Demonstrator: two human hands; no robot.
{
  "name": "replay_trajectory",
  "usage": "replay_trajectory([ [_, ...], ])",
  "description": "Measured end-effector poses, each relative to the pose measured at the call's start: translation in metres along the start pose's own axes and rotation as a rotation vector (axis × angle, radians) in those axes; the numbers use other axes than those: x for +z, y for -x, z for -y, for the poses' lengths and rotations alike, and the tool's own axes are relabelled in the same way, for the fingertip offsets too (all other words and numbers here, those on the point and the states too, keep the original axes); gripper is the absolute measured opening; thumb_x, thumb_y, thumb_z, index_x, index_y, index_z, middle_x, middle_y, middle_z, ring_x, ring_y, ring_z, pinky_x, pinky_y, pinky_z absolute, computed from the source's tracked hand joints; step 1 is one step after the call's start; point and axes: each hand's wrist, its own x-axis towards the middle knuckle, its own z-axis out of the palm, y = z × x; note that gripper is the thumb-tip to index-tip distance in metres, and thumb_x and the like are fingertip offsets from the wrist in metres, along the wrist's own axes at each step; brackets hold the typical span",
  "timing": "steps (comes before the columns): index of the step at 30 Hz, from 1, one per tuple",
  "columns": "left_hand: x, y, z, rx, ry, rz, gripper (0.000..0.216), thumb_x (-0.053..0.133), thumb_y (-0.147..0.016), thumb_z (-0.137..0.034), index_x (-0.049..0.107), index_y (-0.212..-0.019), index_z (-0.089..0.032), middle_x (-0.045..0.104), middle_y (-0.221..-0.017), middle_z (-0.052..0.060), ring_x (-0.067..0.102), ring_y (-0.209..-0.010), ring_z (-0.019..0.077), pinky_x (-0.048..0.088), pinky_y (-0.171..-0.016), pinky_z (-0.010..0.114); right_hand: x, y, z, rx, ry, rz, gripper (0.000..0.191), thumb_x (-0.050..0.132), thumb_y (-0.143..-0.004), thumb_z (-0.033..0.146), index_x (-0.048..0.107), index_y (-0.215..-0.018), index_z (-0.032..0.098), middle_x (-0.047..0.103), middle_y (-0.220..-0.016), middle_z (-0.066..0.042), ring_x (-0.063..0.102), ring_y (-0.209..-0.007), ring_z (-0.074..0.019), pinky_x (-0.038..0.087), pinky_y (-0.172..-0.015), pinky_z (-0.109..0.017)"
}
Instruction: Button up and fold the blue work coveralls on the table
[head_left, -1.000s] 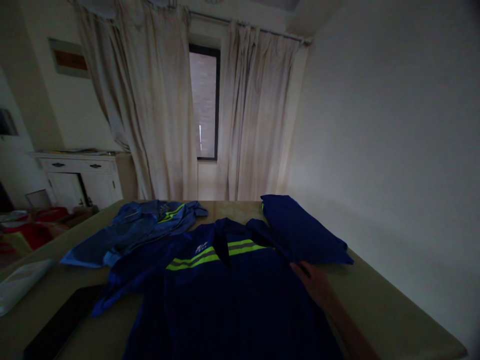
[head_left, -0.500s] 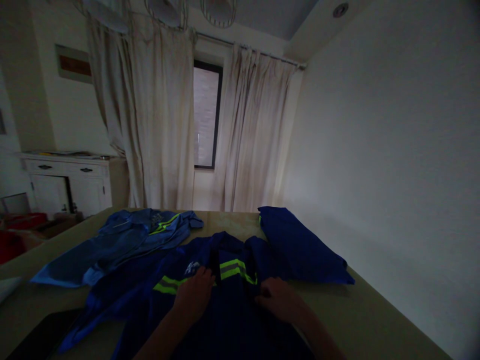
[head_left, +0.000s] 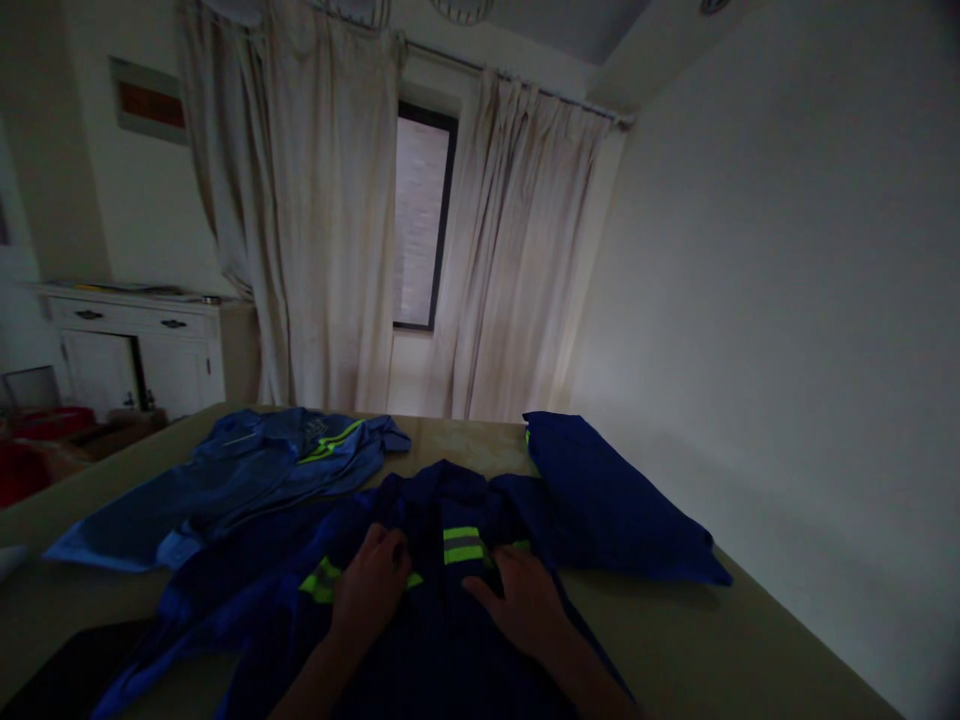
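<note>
A dark blue work jacket (head_left: 420, 660) with yellow-green and grey reflective bands lies spread in front of me, collar away from me. My left hand (head_left: 371, 575) is on the left side of its chest, fingers curled in and closed at the cloth beside the band. My right hand (head_left: 521, 595) rests on the right front, just below the band, with its thumb held apart and its fingers stretched over the fabric. The fingertips of both hands are dim and partly hidden against the dark cloth.
A lighter blue work jacket (head_left: 247, 480) lies at the back left of the table (head_left: 465, 434). Folded dark blue clothing (head_left: 615, 500) lies at the right near the wall. A flat black object (head_left: 71, 665) is at the front left. A white cabinet (head_left: 142, 340) and curtains stand behind.
My right hand has moved left and inward onto the jacket front. My left hand has shifted slightly left, its fingers more curled. The view has tilted down a little.
</note>
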Motion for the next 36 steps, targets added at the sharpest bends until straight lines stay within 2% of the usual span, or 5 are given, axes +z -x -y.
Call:
replay_trajectory([
  [4,-0.001,-0.004,0.001,0.017,0.262,-0.277,0.027,0.048,-0.093,-0.040,0.068,-0.095,-0.023,0.068,-0.103,0.008,0.066,-0.100,0.0251,0.051,-0.093,0.038,0.006,0.000,0.028,0.019,0.053,-0.044,0.064,0.059,-0.088,0.071,0.070,-0.116,0.014,0.073,-0.112,-0.019,0.066,-0.108,-0.0389,0.047,-0.098,-0.049],
  [9,0.000,-0.005,-0.003,-0.049,0.688,-0.191,0.041,0.047,-0.093,-0.059,0.065,-0.097,-0.022,0.069,-0.080,0.001,0.066,-0.077,0.0203,0.053,-0.072,0.030,0.028,-0.004,0.038,-0.012,0.042,-0.050,0.065,0.062,-0.085,0.026,0.050,-0.148,0.012,0.067,-0.131,-0.020,0.062,-0.120,-0.0366,0.046,-0.104,-0.048],
  [19,0.033,0.009,0.000,0.238,-0.173,0.079,0.053,0.040,-0.101,-0.046,0.054,-0.148,-0.024,0.050,-0.158,0.009,0.041,-0.148,0.0316,0.024,-0.123,0.058,0.040,-0.018,-0.007,0.018,-0.222,-0.172,0.050,0.045,-0.087,0.008,0.058,-0.134,0.016,0.070,-0.126,-0.011,0.063,-0.120,-0.0238,0.044,-0.106,-0.033],
  [30,0.029,-0.023,-0.035,0.223,-0.265,0.083,0.041,0.034,-0.100,-0.022,0.070,-0.119,-0.022,0.072,-0.124,0.012,0.064,-0.117,0.0287,0.043,-0.105,0.048,0.048,-0.096,-0.025,-0.019,-0.027,-0.175,0.042,0.043,-0.092,0.010,0.058,-0.130,0.016,0.070,-0.123,-0.011,0.062,-0.115,-0.0248,0.044,-0.101,-0.033],
  [36,0.046,-0.018,-0.016,0.280,-0.257,0.108,0.052,0.034,-0.104,-0.041,0.051,-0.149,-0.021,0.045,-0.161,0.012,0.039,-0.149,0.0315,0.028,-0.120,0.058,0.039,-0.111,-0.025,-0.024,0.030,-0.302,0.031,0.049,-0.095,0.018,0.059,-0.124,0.015,0.065,-0.122,-0.013,0.057,-0.117,-0.0272,0.041,-0.104,-0.038],
])
